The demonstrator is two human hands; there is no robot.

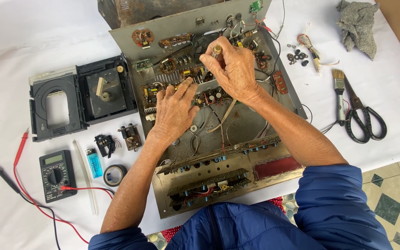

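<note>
An opened grey metal electronics chassis (283, 88) lies on a white-covered table, with several circuit boards (181, 69) and loose wires inside. My left hand (174, 109) rests flat on the boards in the middle, fingers spread. My right hand (232, 69) is closed around the handle of a small tool (217, 50) with a brass-coloured end, its tip hidden among the board parts below. A long front panel board (218, 155) lies at the near edge of the chassis.
Left of the chassis sit a black disc-drive mechanism (77, 95), a multimeter (56, 175) with red and black leads, a blue lighter (94, 162), a tape roll (115, 174) and small parts. At right lie a brush (339, 92), scissors (364, 115), screws (298, 56) and a grey rag (358, 25).
</note>
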